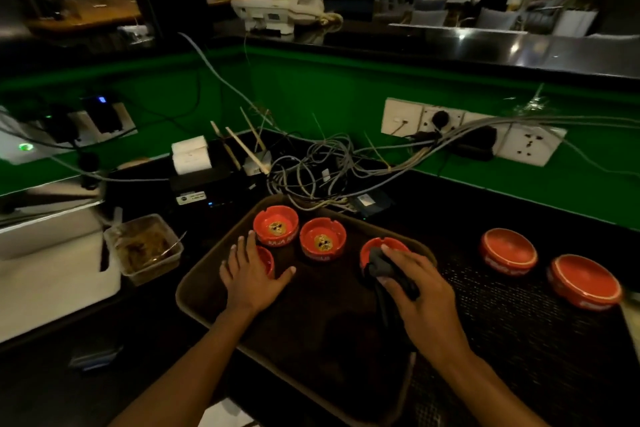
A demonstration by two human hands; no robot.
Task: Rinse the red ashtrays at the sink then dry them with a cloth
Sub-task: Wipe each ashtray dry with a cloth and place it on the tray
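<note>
Now | left hand flat over ashtray | right hand grips cloth

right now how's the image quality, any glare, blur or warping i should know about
Head view: dim overall, so the tray and the dark cloth under the right hand nearly merge; glare streaks on the black counter top; wide-angle bending curves the green wall; the white box at the left edge is smeared.

Tray's near half lies bare; tangled cables crowd its far edge
</note>
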